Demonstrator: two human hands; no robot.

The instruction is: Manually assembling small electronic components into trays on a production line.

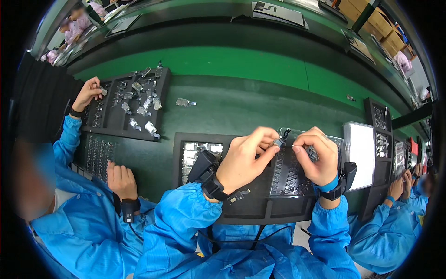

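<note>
My left hand (pixel 246 158) pinches a small silver-and-black electronic part (pixel 280 140) between thumb and fingertips. Close on its right, my right hand (pixel 318 157) has thumb and forefinger pressed together; whatever sits in that pinch is too small to make out. Both hands are above a clear plastic tray (pixel 291 189) with rows of small parts. That tray rests on a black compartment tray (pixel 244 215), whose left compartment holds several silver parts (pixel 189 156), partly hidden by my left wrist. Another small part (pixel 239 195) lies on the black tray below my left wrist.
At left, a co-worker's hands (pixel 121 181) are near a black tray (pixel 139 132) of scattered silver parts. A loose part (pixel 185 102) lies on the green table (pixel 223 93). Rightward are a white-topped clear box (pixel 360 153), another black tray (pixel 371 200) and another person's hands (pixel 397 188).
</note>
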